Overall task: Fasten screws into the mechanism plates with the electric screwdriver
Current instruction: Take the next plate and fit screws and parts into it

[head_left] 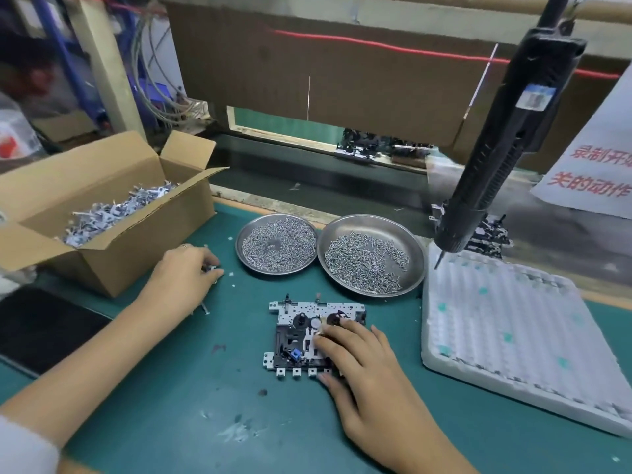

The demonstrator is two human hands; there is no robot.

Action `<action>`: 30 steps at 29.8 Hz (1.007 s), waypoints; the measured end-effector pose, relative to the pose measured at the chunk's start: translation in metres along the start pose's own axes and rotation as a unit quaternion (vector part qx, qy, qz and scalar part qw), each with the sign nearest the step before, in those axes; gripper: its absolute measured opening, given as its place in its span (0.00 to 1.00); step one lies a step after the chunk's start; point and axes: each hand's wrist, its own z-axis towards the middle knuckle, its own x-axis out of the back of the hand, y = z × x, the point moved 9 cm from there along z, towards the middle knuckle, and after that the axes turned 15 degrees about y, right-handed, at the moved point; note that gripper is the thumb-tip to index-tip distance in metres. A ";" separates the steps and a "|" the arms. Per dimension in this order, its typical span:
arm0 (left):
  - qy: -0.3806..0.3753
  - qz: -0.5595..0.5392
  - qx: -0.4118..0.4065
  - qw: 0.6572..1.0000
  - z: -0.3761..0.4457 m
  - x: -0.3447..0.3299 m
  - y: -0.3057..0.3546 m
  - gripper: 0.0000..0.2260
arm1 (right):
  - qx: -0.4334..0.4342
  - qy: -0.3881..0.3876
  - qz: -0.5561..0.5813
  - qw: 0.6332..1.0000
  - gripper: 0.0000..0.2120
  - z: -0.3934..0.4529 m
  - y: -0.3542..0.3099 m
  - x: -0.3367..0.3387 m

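**Setup stage, no screw driven yet**

Right hand (362, 367) rests on the mechanism plate (307, 336), fingers curled over its right side, holding it flat mid-bench on the green mat (171, 388). Left hand (186, 278) pinches a small metal part (213, 268) by the cardboard box (102, 213) of metal pieces at the left edge. Two steel dishes of screws (278, 242) (371, 256) sit behind the plate. Electric screwdriver (496, 148) hangs untouched over the white foam tray (513, 336) at the right edge. Judged: positioning only; picking screws, driving, all fastening left.
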 end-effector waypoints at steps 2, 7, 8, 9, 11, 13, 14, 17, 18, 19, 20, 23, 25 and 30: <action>0.011 -0.028 0.009 1.000 0.002 0.004 0.005 0.07 | 0.000 0.010 -0.001 1.000 0.17 0.000 0.000 0.001; 0.098 -0.098 0.000 0.990 0.001 0.027 0.017 0.10 | -0.006 0.008 0.017 1.000 0.17 -0.001 0.001 0.001; 0.117 -0.099 -0.013 0.988 0.000 0.031 0.019 0.10 | -0.009 0.002 0.022 1.000 0.17 -0.001 0.001 0.000; 0.134 -0.101 -0.026 0.985 -0.002 0.036 0.021 0.10 | -0.016 -0.003 0.030 0.999 0.17 -0.001 0.002 -0.001; 0.155 -0.135 -0.031 0.978 -0.007 0.043 0.024 0.10 | -0.028 -0.005 0.048 0.998 0.16 -0.002 0.004 0.001; 0.138 -0.257 0.003 0.957 -0.016 0.044 0.030 0.09 | -0.025 0.021 0.083 0.996 0.16 0.000 0.003 0.009; 0.113 -0.335 0.021 0.935 -0.024 0.042 0.036 0.10 | -0.034 0.051 0.123 0.991 0.15 0.001 0.003 0.017; 0.041 -0.478 0.028 0.877 -0.055 0.032 0.068 0.11 | -0.166 0.153 0.287 0.931 0.11 0.007 0.017 0.038; 0.024 -0.499 0.023 0.866 -0.066 0.029 0.079 0.10 | -0.227 0.156 0.340 0.899 0.11 0.009 0.023 0.035; 0.011 -0.518 0.019 0.855 -0.076 0.025 0.089 0.09 | -0.285 0.142 0.392 0.863 0.11 0.013 0.024 0.027; 0.000 -0.538 0.013 0.843 -0.084 0.022 0.098 0.09 | -0.337 0.125 0.442 0.822 0.11 0.016 0.024 0.017; -0.032 -0.579 -0.030 0.814 -0.097 0.017 0.123 0.08 | -0.448 0.105 0.555 0.693 0.16 0.019 0.021 -0.011; -0.030 -0.574 -0.082 0.814 -0.100 0.019 0.132 0.09 | -0.464 0.121 0.575 0.662 0.16 0.021 0.023 -0.012; -0.034 -0.527 -0.147 0.837 -0.097 0.014 0.124 0.07 | -0.418 0.156 0.411 0.795 0.09 0.020 0.049 0.014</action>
